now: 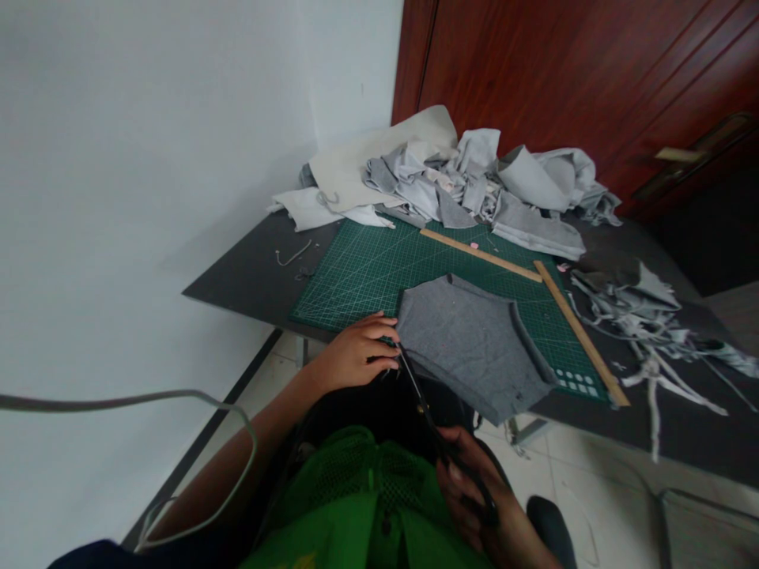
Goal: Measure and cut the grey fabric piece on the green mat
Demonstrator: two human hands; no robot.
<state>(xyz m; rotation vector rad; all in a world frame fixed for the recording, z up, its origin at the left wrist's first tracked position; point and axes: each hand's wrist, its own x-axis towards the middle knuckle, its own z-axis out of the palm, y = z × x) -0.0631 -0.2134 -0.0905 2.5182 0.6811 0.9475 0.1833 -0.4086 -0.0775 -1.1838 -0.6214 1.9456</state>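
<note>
A grey piece of cloth (468, 336) lies over the near edge of a green cutting mat (356, 269), its lower corner hanging past the table. My left hand (361, 352) is at the cloth's left edge, fingers bent close together near the tips of black scissors (418, 399); what they pinch is too small to make out. Wrapped round the scissor handles is my right hand (471, 482), low and right of centre. The blades point up and left to the cloth's left edge and look nearly closed.
Grey and white fabric (415, 178) is heaped along the table's back. Two wooden rulers (483, 254) lie on the mat. More scraps (632, 300) and strips sit at the right. A cable (249, 442) crosses in front of my left forearm. A wall stands left, a door behind.
</note>
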